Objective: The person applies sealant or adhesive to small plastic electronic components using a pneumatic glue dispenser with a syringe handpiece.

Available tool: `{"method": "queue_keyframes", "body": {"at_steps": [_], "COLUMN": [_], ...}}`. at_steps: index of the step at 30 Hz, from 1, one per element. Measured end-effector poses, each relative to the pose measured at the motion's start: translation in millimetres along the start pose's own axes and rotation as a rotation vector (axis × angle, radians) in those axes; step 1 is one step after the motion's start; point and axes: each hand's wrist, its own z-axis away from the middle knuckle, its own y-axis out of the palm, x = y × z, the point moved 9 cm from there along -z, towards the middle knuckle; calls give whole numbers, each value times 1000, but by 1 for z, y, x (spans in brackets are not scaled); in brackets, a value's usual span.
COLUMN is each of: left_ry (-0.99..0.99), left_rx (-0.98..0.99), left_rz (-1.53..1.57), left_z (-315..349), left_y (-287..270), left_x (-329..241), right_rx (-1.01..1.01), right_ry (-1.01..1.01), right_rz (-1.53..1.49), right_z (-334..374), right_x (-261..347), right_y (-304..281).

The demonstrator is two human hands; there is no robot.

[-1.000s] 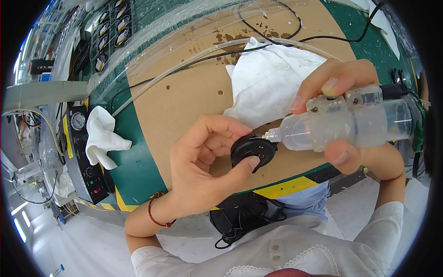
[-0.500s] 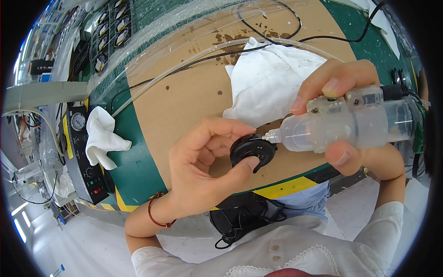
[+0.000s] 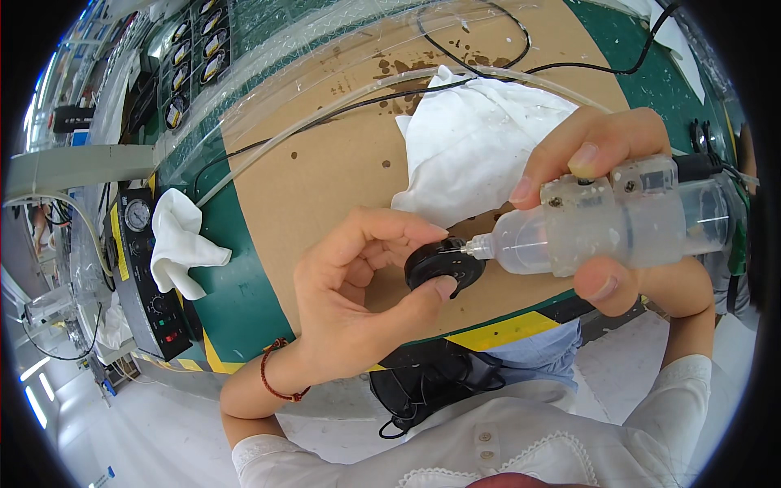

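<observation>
Between thumb and fingertips, my left hand (image 3: 358, 285) grips a round black part (image 3: 431, 265) by its rim, tilted above the table. My right hand (image 3: 610, 195) is wrapped round a translucent glue-dispensing syringe (image 3: 521, 240), its thumb below and fingers on top near a small black button. The syringe lies almost level, its thin needle tip (image 3: 468, 250) at the upper face of the black part. Whether the needle touches the surface is too small to tell. A white cloth (image 3: 476, 146) lies just beyond both hands.
Brown cardboard (image 3: 342, 179) covers much of the green table (image 3: 232, 285). A black control box (image 3: 150, 276) with a gauge stands at the left, beside another crumpled white cloth (image 3: 181, 240). A clear hose and black cable (image 3: 325, 120) cross the back. A tray of round parts (image 3: 195, 61) sits far left.
The round black part has turned slightly in my left fingers, and the needle tip now sits a little farther over its face. The syringe has barely shifted.
</observation>
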Motion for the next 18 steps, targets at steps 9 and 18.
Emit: {"method": "queue_keyframes", "body": {"at_steps": [9,18], "left_ry": [13,6], "left_rx": [-9,-21], "left_rz": [32,48], "left_z": [-1,-1], "left_y": [0,1], "left_x": [0,-2], "right_rx": [-17,-18], "right_ry": [-17,30], "right_rz": [-3,-3], "right_z": [0,1], "right_x": [1,-1], "right_y": [0,1]}}
